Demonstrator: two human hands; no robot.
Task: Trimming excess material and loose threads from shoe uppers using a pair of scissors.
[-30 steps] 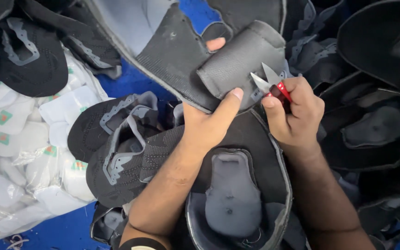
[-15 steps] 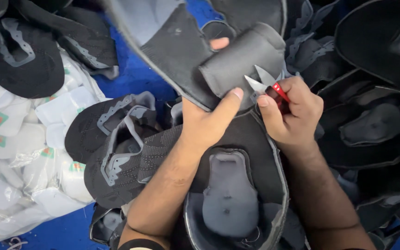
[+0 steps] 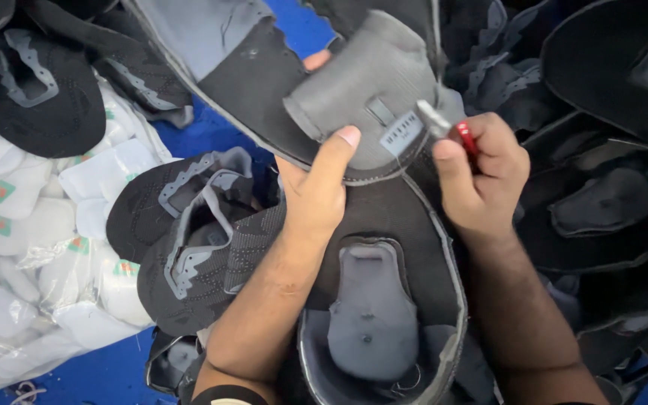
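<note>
- The left hand (image 3: 316,199) comes up from the lower middle of the view, forearm angled up and to the right; its thumb presses flat on the grey shoe tongue (image 3: 365,94) and a fingertip shows behind the top edge, so the hand is clamped on the piece.
- The right hand (image 3: 481,176) rises from the lower right, fingers curled tight around a red-handled thread snipper (image 3: 450,129), its metal tip pointing up and left.
- The tip sits at the tongue's right edge, just beside a small grey label (image 3: 400,135).
- The tongue lies with its long axis running upper right to lower left, over a black shoe upper (image 3: 406,217).
- More black uppers (image 3: 189,225) lie just left of the left forearm; white bagged packets (image 3: 31,225) lie farther left on a blue surface (image 3: 204,127).
</note>
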